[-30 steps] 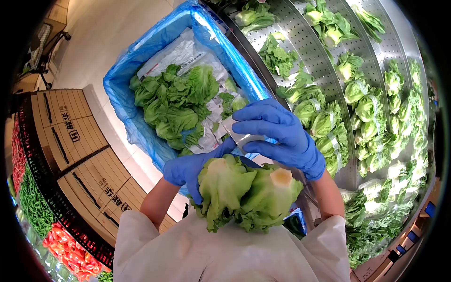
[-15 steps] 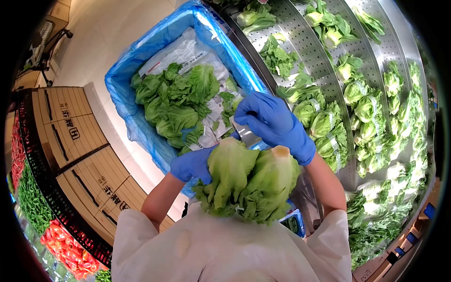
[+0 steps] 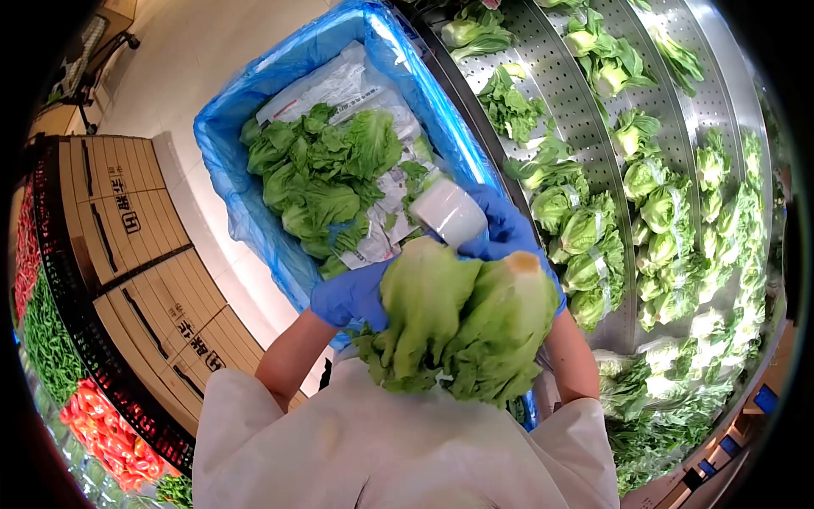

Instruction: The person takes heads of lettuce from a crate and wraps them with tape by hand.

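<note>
Two heads of green lettuce (image 3: 424,284) are side by side in front of my chest, with their stem ends toward the blue crate. My left hand (image 3: 352,297) is closed around the left side of the left head; its fingertips are partly hidden behind the leaves. A roll of wide tape (image 3: 449,212), glossy and whitish, is in my right hand (image 3: 513,233), just beyond the lettuce stems. The right hand's lower fingers are hidden behind the right head. Both hands wear blue gloves.
A crate lined with blue plastic (image 3: 222,182) holds loose lettuce leaves (image 3: 326,174) and crumpled printed plastic (image 3: 318,85). On the right, stepped metal shelves (image 3: 560,93) carry banded lettuce (image 3: 589,225) and other greens. To the left are a wooden-panelled stand (image 3: 161,263) and red peppers (image 3: 110,437).
My right hand has come down and turned beside the right lettuce head, bringing the tape roll into plain view. My left hand still holds the left head.
</note>
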Action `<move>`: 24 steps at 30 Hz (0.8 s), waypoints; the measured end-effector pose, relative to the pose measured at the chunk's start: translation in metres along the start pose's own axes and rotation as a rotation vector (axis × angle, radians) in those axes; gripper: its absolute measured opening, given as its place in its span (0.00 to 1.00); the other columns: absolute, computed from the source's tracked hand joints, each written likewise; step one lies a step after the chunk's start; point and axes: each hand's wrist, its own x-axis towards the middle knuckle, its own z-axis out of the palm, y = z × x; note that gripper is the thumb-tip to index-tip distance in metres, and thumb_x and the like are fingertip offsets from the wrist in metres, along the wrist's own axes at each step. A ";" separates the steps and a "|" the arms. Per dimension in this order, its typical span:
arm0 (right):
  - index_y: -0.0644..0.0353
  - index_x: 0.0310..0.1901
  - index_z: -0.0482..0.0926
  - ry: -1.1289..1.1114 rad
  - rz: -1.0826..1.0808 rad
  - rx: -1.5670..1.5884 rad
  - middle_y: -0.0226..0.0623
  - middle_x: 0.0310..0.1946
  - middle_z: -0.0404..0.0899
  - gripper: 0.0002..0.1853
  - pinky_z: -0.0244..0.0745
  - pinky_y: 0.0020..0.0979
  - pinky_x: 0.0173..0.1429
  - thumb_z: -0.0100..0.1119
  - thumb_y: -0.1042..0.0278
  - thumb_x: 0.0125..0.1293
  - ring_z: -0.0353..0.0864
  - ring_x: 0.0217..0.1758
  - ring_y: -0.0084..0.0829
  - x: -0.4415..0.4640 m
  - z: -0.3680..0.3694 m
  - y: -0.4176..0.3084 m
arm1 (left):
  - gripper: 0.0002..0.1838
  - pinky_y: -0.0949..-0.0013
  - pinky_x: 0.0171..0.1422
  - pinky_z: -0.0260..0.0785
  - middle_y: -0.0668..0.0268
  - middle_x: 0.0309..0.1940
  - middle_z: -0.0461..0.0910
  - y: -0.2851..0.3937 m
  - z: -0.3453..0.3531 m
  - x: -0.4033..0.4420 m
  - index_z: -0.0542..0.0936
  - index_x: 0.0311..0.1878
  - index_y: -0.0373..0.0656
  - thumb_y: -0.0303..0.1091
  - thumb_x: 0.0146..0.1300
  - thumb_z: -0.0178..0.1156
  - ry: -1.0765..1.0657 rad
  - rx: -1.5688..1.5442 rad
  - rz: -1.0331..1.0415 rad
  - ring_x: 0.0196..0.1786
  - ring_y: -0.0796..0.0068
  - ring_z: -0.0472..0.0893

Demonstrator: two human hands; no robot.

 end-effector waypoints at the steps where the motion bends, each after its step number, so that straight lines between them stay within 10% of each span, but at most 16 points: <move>1: 0.66 0.52 0.71 0.055 0.071 0.081 0.40 0.53 0.71 0.27 0.61 0.33 0.62 0.67 0.73 0.48 0.68 0.57 0.33 0.002 0.002 -0.002 | 0.57 0.68 0.67 0.53 0.64 0.62 0.63 0.020 0.015 0.005 0.52 0.68 0.41 0.39 0.34 0.74 0.108 0.025 -0.063 0.62 0.73 0.63; 10: 0.66 0.57 0.67 0.145 0.400 0.387 0.34 0.49 0.74 0.24 0.68 0.27 0.56 0.57 0.72 0.59 0.73 0.49 0.24 -0.025 -0.010 -0.020 | 0.48 0.69 0.66 0.56 0.64 0.60 0.64 0.062 0.055 0.013 0.51 0.69 0.44 0.38 0.46 0.66 0.127 -0.293 -0.115 0.61 0.73 0.65; 12: 0.65 0.55 0.68 0.393 0.466 -0.190 0.37 0.49 0.72 0.24 0.67 0.28 0.54 0.59 0.68 0.58 0.72 0.50 0.27 -0.032 -0.017 -0.024 | 0.53 0.66 0.66 0.59 0.61 0.61 0.64 0.071 0.065 0.010 0.50 0.68 0.42 0.44 0.41 0.70 0.211 -0.258 -0.114 0.61 0.67 0.67; 15: 0.66 0.55 0.68 0.927 0.452 -0.178 0.38 0.45 0.73 0.22 0.68 0.28 0.54 0.55 0.68 0.60 0.74 0.46 0.29 -0.029 -0.021 -0.097 | 0.51 0.67 0.66 0.59 0.61 0.61 0.63 0.076 0.069 0.004 0.49 0.69 0.43 0.44 0.44 0.67 0.258 -0.334 -0.033 0.62 0.67 0.67; 20: 0.70 0.36 0.75 -0.115 -0.224 -0.442 0.41 0.25 0.73 0.22 0.66 0.34 0.34 0.68 0.64 0.39 0.71 0.28 0.38 -0.021 -0.003 -0.160 | 0.44 0.67 0.66 0.58 0.61 0.62 0.63 0.076 0.070 0.019 0.49 0.69 0.43 0.38 0.52 0.61 0.321 -0.160 0.091 0.62 0.69 0.66; 24: 0.65 0.33 0.76 -0.129 -0.137 -0.867 0.36 0.23 0.70 0.15 0.61 0.33 0.36 0.66 0.65 0.46 0.67 0.28 0.35 -0.004 0.034 -0.153 | 0.37 0.69 0.66 0.58 0.63 0.60 0.64 0.079 0.080 0.018 0.51 0.68 0.43 0.33 0.56 0.57 0.277 -0.308 0.152 0.61 0.72 0.66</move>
